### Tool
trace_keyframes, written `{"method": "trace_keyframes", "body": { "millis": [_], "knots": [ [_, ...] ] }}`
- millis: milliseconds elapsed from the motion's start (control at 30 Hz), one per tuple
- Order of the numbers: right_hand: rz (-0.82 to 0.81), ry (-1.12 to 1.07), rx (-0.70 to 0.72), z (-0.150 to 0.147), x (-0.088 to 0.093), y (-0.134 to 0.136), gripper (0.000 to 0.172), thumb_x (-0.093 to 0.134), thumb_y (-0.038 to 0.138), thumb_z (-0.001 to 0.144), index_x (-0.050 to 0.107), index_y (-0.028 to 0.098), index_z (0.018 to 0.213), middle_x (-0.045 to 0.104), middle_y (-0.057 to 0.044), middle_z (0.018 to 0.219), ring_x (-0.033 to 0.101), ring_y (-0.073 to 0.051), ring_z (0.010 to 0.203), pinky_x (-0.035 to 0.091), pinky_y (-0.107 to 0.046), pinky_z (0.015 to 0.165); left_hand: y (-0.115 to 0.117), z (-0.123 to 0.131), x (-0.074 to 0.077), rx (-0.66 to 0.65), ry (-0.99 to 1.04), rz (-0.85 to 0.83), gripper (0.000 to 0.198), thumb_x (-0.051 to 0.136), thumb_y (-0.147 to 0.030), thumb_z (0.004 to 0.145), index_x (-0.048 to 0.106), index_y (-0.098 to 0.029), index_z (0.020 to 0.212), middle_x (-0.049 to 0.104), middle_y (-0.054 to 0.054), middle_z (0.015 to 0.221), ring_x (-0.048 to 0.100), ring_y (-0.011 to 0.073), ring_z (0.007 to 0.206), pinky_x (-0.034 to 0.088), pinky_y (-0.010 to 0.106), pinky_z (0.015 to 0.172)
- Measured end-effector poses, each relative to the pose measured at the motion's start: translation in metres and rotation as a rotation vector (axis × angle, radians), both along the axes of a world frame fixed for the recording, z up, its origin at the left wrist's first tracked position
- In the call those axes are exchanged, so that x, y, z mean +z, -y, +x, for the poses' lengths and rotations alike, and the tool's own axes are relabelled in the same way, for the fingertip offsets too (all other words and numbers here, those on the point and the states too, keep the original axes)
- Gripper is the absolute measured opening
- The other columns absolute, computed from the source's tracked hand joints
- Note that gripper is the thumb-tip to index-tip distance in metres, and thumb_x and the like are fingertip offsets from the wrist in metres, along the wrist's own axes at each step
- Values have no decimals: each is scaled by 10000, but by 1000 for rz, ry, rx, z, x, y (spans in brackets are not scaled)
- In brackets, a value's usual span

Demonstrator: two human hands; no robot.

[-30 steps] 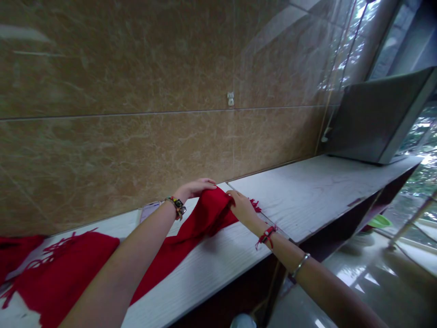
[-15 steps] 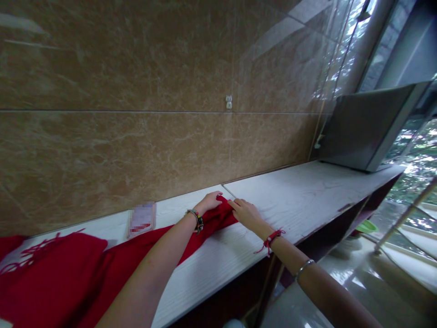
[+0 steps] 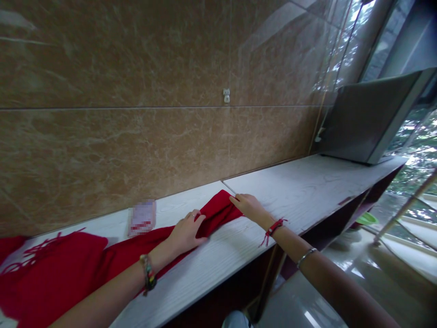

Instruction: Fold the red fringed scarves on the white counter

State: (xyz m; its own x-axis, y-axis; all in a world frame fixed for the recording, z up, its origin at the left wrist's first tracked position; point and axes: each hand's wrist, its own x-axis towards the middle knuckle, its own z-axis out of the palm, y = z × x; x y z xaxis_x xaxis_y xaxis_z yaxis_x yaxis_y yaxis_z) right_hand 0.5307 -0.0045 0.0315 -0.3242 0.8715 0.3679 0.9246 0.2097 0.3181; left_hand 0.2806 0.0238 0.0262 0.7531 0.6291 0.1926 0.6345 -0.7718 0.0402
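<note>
A long red scarf [image 3: 218,212] with fringes at its left part lies stretched along the white top [image 3: 273,191] of a low cabinet. My right hand [image 3: 249,207] pinches the scarf's right end at its front edge. Lower down, my left hand [image 3: 187,233] rests across the middle of the cloth, thumb and fingers apart. Folds run between the two hands. The wider, fringed part of the scarf is spread at the left, partly behind my left forearm.
A flat rectangular item [image 3: 142,217], its face blurred, lies by the wall behind the scarf. A grey box-shaped appliance [image 3: 362,120] stands at the cabinet's far right. On the floor at right is a green basin [image 3: 367,218]. A brown tiled wall [image 3: 136,146] backs the cabinet.
My left hand has let go of the scarf's far right end and moved left and down along the cloth. The right hand keeps its hold, and that end now lies flatter.
</note>
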Motion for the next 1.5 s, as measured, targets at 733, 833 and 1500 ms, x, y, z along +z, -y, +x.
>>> {"method": "trace_keyframes", "body": {
  "millis": [733, 833, 1500],
  "knots": [
    [76, 84, -108, 11, 8, 1, 245, 417, 110, 848, 547, 133, 1055, 585, -94, 821, 547, -178, 740, 380, -264, 614, -7, -39, 38, 35, -316, 494, 395, 405, -46, 810, 458, -173, 1180, 536, 119, 1090, 510, 224, 993, 475, 327, 722],
    [-24, 91, -99, 16, -15, 2, 233, 437, 115, 841, 547, 132, 1046, 590, -104, 884, 552, -182, 778, 402, -264, 644, -6, -28, -2, -46, -330, 384, 425, 405, -27, 805, 452, -192, 1194, 521, 119, 1138, 507, 213, 1026, 482, 319, 729],
    [-16, -109, -41, 24, -34, 3, 250, 444, 93, 828, 561, 130, 1046, 580, -116, 1032, 524, -179, 948, 426, -276, 794, 17, -38, -19, -57, -292, 195, 387, 397, -72, 808, 485, -173, 1171, 540, 106, 1113, 523, 212, 997, 455, 329, 810]
  ]
}}
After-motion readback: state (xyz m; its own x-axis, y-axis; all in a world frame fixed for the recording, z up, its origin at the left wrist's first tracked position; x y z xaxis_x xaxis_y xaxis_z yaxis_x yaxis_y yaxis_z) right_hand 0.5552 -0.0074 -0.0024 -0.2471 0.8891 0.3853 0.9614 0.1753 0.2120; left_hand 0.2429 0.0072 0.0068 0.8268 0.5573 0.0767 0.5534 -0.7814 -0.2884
